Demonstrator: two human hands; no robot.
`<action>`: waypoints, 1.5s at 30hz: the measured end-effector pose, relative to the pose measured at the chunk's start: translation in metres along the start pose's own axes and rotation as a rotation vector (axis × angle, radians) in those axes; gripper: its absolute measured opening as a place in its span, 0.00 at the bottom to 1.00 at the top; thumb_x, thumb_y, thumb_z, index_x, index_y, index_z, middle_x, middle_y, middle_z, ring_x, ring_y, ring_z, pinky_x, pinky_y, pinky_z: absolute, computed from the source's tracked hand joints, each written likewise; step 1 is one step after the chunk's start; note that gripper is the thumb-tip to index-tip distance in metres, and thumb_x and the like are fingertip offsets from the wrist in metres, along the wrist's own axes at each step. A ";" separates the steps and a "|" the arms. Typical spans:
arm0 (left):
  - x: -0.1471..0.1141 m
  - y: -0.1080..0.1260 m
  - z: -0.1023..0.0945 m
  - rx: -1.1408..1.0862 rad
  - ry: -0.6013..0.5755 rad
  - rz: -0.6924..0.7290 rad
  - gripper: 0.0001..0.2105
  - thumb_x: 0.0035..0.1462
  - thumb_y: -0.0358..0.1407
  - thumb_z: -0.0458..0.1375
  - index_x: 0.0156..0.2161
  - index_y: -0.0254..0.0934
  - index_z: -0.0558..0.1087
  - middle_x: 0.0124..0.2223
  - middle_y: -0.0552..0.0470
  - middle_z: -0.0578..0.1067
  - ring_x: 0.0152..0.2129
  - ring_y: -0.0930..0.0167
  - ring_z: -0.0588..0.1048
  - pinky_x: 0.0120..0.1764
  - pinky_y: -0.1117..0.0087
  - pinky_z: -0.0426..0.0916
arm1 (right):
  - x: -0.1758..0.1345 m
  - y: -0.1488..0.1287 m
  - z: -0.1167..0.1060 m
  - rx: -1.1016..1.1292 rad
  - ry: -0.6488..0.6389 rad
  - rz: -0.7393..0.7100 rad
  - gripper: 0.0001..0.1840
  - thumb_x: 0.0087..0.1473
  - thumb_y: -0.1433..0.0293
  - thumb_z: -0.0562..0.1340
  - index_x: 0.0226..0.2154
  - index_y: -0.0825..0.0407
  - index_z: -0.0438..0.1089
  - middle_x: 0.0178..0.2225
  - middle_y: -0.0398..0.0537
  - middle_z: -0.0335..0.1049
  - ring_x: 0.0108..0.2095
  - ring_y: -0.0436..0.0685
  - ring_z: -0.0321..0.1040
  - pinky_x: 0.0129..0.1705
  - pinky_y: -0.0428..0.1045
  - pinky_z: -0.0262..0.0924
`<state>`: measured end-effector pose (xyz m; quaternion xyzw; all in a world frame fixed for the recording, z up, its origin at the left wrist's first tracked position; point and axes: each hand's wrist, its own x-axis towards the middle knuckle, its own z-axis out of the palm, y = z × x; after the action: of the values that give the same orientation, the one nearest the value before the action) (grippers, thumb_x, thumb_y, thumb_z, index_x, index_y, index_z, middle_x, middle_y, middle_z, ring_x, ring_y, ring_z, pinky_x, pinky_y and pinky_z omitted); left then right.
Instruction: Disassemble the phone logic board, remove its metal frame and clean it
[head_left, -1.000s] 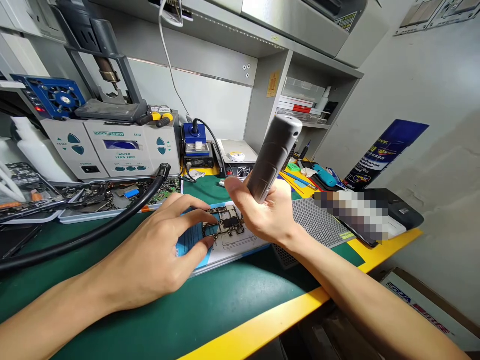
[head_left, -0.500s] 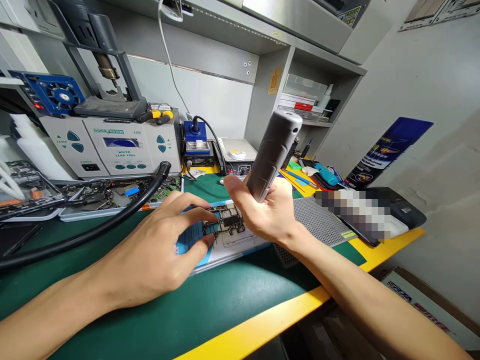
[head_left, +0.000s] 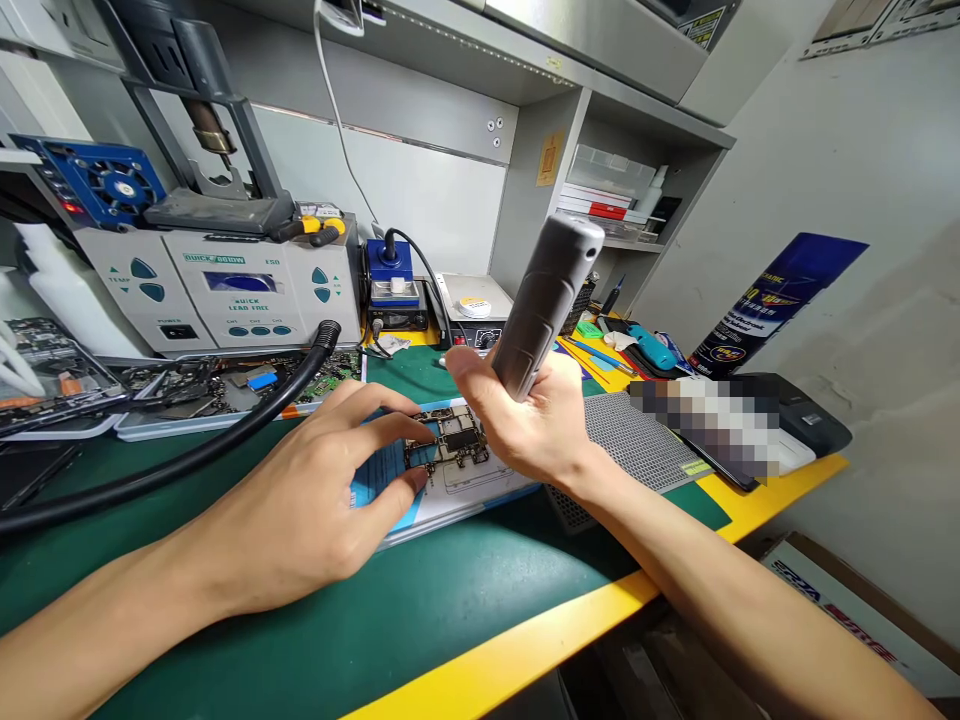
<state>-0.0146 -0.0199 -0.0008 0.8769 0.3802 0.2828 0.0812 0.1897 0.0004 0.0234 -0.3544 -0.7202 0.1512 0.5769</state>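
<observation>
My left hand (head_left: 322,490) steadies a phone circuit board (head_left: 459,440), with thumb and fingertips at its left edge. The board lies flat on a white and blue printed booklet (head_left: 450,507). Wrapped in my right hand (head_left: 544,420) is a thick grey handheld tool (head_left: 546,300), its rounded butt pointing up. A small hole shows in that butt. The tool's lower end is hidden behind my right hand, which is above the right side of the board. Whether the tool touches the board cannot be seen.
A hot air station (head_left: 225,290) stands at the back left, and its black hose (head_left: 225,455) runs across the green mat (head_left: 420,610). A tray of scrap boards (head_left: 330,380) lies beside it. To the right are a grey perforated mat (head_left: 637,440) and a blue spray can (head_left: 780,300).
</observation>
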 end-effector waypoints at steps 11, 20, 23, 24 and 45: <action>0.000 0.002 -0.001 -0.006 -0.007 -0.002 0.10 0.63 0.40 0.59 0.48 0.45 0.75 0.54 0.50 0.72 0.54 0.61 0.69 0.58 0.59 0.65 | 0.000 -0.002 0.000 -0.005 0.028 0.036 0.27 0.57 0.61 0.65 0.17 0.48 0.49 0.18 0.36 0.50 0.20 0.46 0.47 0.22 0.47 0.46; 0.000 0.001 -0.001 -0.018 0.002 0.001 0.11 0.63 0.40 0.59 0.49 0.44 0.75 0.54 0.51 0.71 0.54 0.64 0.69 0.58 0.64 0.63 | 0.001 -0.005 0.001 -0.007 0.035 0.043 0.28 0.58 0.61 0.65 0.17 0.48 0.48 0.17 0.35 0.48 0.19 0.45 0.45 0.21 0.46 0.44; 0.000 0.001 0.000 -0.011 0.005 0.003 0.10 0.63 0.40 0.59 0.48 0.45 0.75 0.53 0.52 0.71 0.54 0.65 0.69 0.58 0.65 0.63 | 0.001 -0.004 0.001 -0.014 0.028 0.039 0.28 0.58 0.61 0.64 0.17 0.48 0.48 0.17 0.35 0.47 0.19 0.46 0.45 0.21 0.46 0.44; 0.000 0.001 0.000 -0.007 0.008 0.003 0.10 0.63 0.40 0.59 0.48 0.45 0.75 0.53 0.52 0.71 0.54 0.65 0.69 0.58 0.65 0.63 | 0.002 -0.004 0.001 -0.017 0.033 0.036 0.28 0.58 0.61 0.64 0.18 0.48 0.47 0.17 0.35 0.47 0.19 0.46 0.45 0.21 0.46 0.43; -0.002 0.003 -0.003 -0.005 0.024 0.011 0.09 0.62 0.38 0.59 0.47 0.46 0.76 0.53 0.51 0.73 0.54 0.62 0.70 0.58 0.62 0.65 | 0.003 -0.002 0.000 0.041 0.037 0.058 0.25 0.58 0.62 0.64 0.19 0.48 0.50 0.19 0.36 0.50 0.20 0.46 0.47 0.22 0.45 0.47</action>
<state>-0.0157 -0.0238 0.0013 0.8752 0.3758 0.2946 0.0774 0.1885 0.0006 0.0269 -0.3661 -0.6957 0.1759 0.5925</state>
